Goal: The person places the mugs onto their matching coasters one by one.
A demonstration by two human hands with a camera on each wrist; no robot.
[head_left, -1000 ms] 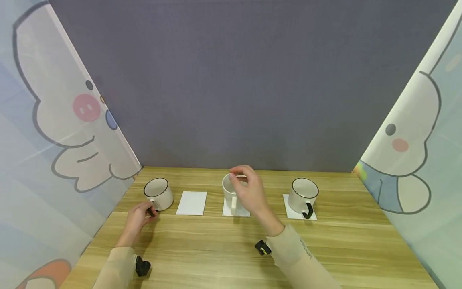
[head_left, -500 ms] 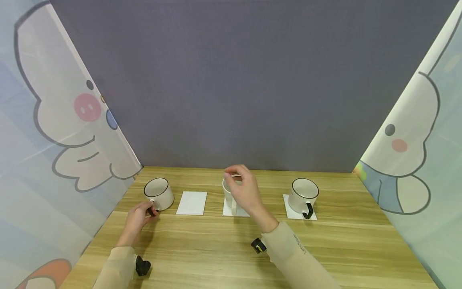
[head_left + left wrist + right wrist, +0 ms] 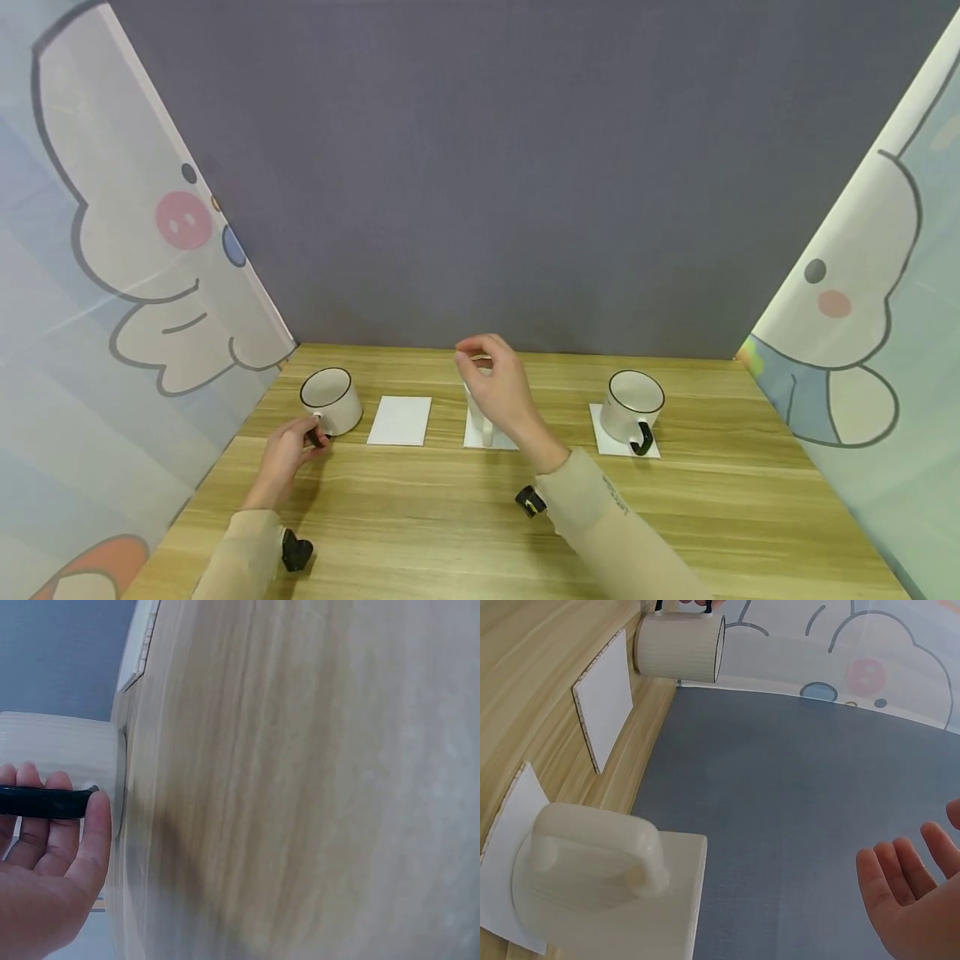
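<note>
A white mug (image 3: 337, 408) with a dark rim and black handle (image 3: 45, 802) stands on the table at the left. My left hand (image 3: 283, 457) grips that handle, fingers curled behind it and thumb near its lower end. In the head view my right hand (image 3: 501, 396) is over the middle, overlapping a plain white mug (image 3: 487, 433) and hiding most of it. The right wrist view shows this hand (image 3: 911, 900) off to the side of the white mug (image 3: 679, 900), its fingers loosely bent and holding nothing. The white mug sits on a square white coaster (image 3: 517, 802).
Between the left and middle mugs lies a bare white coaster (image 3: 399, 421). Farther right, another dark-rimmed mug (image 3: 630, 408) with a black handle rests on a coaster (image 3: 609, 446). A grey panel (image 3: 480, 167) closes off the back, with cartoon-printed sheets along both sides.
My right hand has shifted left and slightly up over the white mug, covering more of its opening. The left hand keeps its hold on the black handle, and the mugs have stayed put.
</note>
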